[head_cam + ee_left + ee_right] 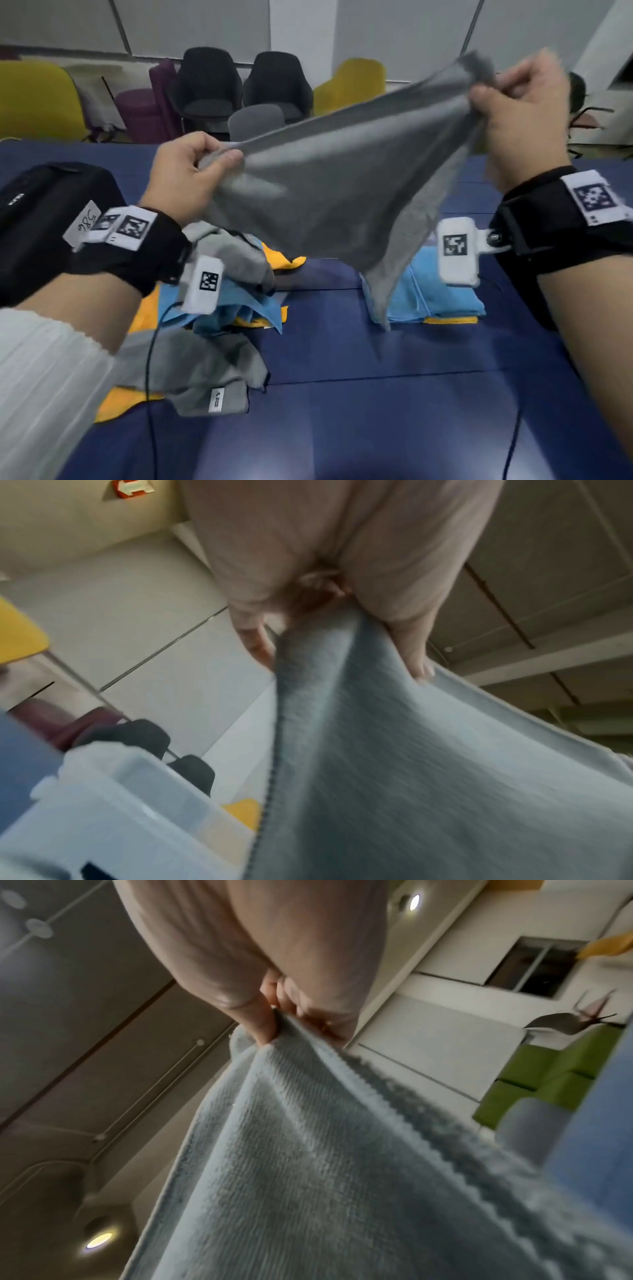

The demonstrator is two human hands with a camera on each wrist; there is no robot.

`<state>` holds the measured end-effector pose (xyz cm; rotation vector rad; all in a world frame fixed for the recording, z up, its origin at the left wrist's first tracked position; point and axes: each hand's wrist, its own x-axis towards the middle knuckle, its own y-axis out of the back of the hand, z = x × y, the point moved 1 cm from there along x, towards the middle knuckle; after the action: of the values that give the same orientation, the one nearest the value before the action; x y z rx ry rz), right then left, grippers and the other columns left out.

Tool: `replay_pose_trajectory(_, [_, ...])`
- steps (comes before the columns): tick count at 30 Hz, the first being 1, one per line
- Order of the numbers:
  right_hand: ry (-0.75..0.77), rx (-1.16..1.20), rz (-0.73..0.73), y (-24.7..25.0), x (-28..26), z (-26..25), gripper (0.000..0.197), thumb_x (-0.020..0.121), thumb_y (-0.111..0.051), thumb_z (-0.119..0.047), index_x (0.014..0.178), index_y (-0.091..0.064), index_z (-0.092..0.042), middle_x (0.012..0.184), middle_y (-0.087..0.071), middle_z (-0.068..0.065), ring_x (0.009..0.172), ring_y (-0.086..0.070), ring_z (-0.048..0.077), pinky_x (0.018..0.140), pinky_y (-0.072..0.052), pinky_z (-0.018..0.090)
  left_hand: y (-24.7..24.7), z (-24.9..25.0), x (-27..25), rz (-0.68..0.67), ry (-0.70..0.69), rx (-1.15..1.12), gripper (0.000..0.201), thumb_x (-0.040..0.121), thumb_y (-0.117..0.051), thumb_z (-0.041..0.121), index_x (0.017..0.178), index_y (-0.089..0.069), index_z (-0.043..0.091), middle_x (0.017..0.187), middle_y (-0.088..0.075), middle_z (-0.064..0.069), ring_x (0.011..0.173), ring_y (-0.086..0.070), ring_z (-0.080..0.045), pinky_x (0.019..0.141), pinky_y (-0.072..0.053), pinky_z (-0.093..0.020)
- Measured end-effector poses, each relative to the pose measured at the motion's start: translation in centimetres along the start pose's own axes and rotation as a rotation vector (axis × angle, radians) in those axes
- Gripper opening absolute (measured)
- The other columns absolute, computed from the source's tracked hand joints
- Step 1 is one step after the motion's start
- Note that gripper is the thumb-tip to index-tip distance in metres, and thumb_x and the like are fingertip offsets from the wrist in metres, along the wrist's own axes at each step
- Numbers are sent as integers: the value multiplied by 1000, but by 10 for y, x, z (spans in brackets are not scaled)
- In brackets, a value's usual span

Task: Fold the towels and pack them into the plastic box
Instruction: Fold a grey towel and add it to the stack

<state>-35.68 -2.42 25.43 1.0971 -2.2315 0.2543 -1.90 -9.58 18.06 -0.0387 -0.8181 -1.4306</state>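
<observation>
The held towel hangs between the left hand and right hand, above the table; loose towels left, folded stack right

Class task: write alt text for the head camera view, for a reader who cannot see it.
Both hands, left hand and right hand, hold a grey towel stretched in the air above a dark blue table, between a loose towel pile and folded blue towels.
</observation>
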Motion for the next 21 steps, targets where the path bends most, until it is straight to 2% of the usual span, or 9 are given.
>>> replay_pose_trajectory(2, [-62, 64, -13, 25, -5, 5, 21, 73, -57, -5, 82, -47, -22, 70, -51, -10, 62, -50, 1, 67, -43, 19, 13, 3, -6, -139, -9, 21, 15, 82, -74, 24, 77, -63, 14, 69, -60, -3, 57, -48, 4, 60, -43, -13])
replay_pose_trajectory(4, [-159, 84, -113, 45, -17, 9, 23, 81, -48, 6, 92, -54, -14, 78, -62, -7, 68, -61, 1, 69, -49, 18, 22, -1, -10, -226, -1, 45, 18, 79, -76, 29, 78, -66, 14, 75, -64, -21, 66, -50, -7, 70, -49, -32])
replay_pose_trajectory(6, [-253, 19, -211, 60, -31, 18, 33, 88, -39, 10, 87, -61, -15, 75, -69, -5, 70, -65, 4, 69, -53, 20, 25, -2, -17, -254, 15, 54, 16, 81, -73, 31, 80, -66, 17, 83, -65, -26, 72, -52, -16, 74, -49, -43])
replay_pose_trajectory(7, [-277, -14, -229, 67, -37, 22, 35, 90, -38, 8, 83, -62, -17, 72, -70, -6, 69, -65, 7, 67, -53, 21, 23, -1, -21, -236, 27, 48, 15, 84, -71, 30, 77, -65, 18, 83, -67, -20, 72, -53, -15, 74, -48, -41])
replay_pose_trajectory(10, [-318, -80, -200, 84, -47, 40, 20, 96, -50, -12, 78, -59, -17, 76, -64, 1, 67, -60, 13, 63, -50, 26, 5, 7, -30, -144, 90, -8, 19, 90, -64, 29, 72, -60, 24, 72, -58, 3, 58, -47, -2, 62, -43, -23])
replay_pose_trajectory(15, [-330, -125, -118, 108, -52, 67, 27, 80, -64, -36, 66, -45, -24, 75, -46, 8, 73, -46, 19, 67, -40, 35, -24, 19, -41, -118, 127, -38, 24, 93, -59, 28, 69, -54, 28, 70, -52, 7, 65, -46, -8, 73, -41, -32])
replay_pose_trajectory(18, [-294, -158, -149, 123, -56, 71, 28, 86, -61, -24, 62, -47, -23, 66, -48, -4, 62, -48, 8, 63, -39, 28, -28, 24, -46, -72, 131, -91, 22, 94, -58, 25, 72, -53, 28, 72, -54, 7, 63, -49, -4, 69, -43, -28])
replay_pose_trajectory(20, [-251, -256, -219, 133, -58, 73, 27, 89, -62, -10, 68, -53, -25, 68, -52, -3, 59, -50, 2, 63, -41, 22, -29, 25, -52, -75, 167, -148, 22, 94, -57, 18, 75, -52, 26, 71, -54, 5, 54, -49, 2, 60, -40, -23])
replay_pose_trajectory(21, [-235, -305, -254, 138, -60, 74, 28, 87, -64, -6, 70, -55, -25, 70, -53, 2, 62, -51, 6, 65, -42, 23, -29, 24, -54, -91, 191, -181, 23, 94, -57, 15, 75, -52, 26, 71, -54, 4, 50, -48, 3, 58, -39, -24])
